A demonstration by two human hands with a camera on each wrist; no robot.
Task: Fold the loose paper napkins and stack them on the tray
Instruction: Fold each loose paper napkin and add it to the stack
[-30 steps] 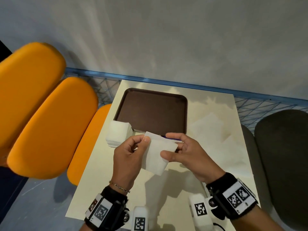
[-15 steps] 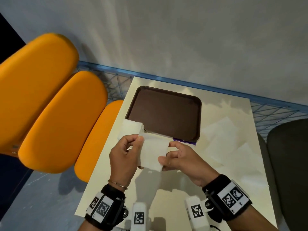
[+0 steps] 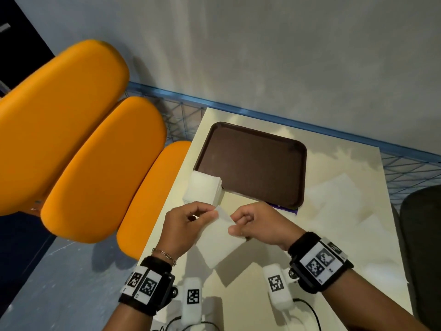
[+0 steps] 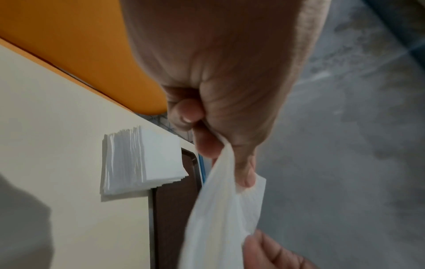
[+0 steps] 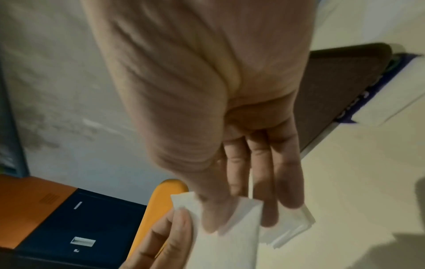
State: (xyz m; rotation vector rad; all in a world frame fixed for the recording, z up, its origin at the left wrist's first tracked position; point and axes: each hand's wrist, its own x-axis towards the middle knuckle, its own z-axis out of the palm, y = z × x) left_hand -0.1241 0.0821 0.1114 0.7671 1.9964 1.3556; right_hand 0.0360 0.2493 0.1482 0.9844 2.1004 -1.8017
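Note:
Both hands hold one white paper napkin [image 3: 219, 242] in the air above the near part of the table. My left hand [image 3: 188, 223] pinches its upper left corner, also seen in the left wrist view, where the napkin [image 4: 225, 214] hangs from thumb and forefinger. My right hand [image 3: 253, 223] pinches the upper right edge of the napkin [image 5: 232, 242]. A stack of folded white napkins [image 3: 205, 188] lies on the table against the near left corner of the dark brown tray [image 3: 253, 163]. Nothing lies in the tray.
Loose unfolded napkins [image 3: 334, 199] lie spread over the right half of the cream table [image 3: 250, 287]. Orange seats [image 3: 100, 168] stand to the left, a dark seat [image 3: 422, 235] to the right. A grey wall and blue wire rail run behind.
The hands have drawn closer together at the napkin's top edge, and its lower part now hangs lower toward me. The head view has shifted right.

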